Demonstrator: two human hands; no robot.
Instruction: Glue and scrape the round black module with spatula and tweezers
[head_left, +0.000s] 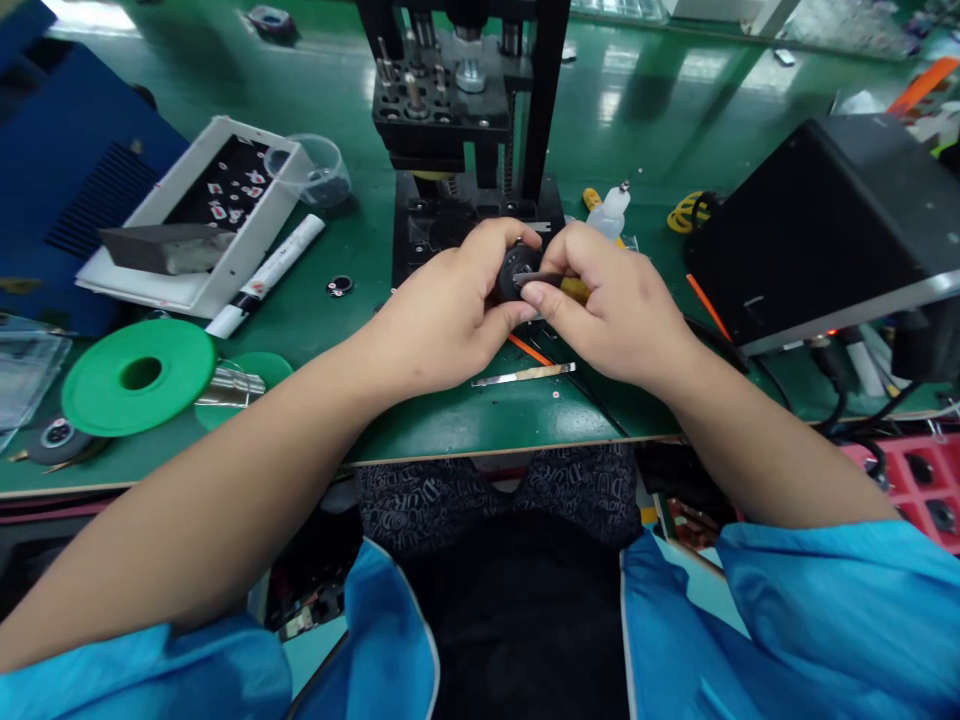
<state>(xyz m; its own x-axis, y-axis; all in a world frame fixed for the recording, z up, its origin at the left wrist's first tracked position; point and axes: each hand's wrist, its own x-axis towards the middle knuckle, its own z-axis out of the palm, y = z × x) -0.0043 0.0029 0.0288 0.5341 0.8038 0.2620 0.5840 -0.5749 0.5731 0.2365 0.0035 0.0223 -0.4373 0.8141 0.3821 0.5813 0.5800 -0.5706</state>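
With left hand [454, 308], pinching black disc [508, 272]; with right hand [619, 305] just beside, pinching slim tool [550, 279], apparently working disc's face, needing steadiness.

The disc [514, 270] is black, the spool [176, 360] green, the trousers [420, 505] dark, pale-lettered.

Left hand [450, 305] gripping a round black part [511, 273], right hand [626, 300] pinching a dark tool [547, 280] with its tip at the part's face, black press [442, 110] behind, metal strip [525, 375] on green table [420, 430], spool [180, 360] at left, black box [787, 220] at right.
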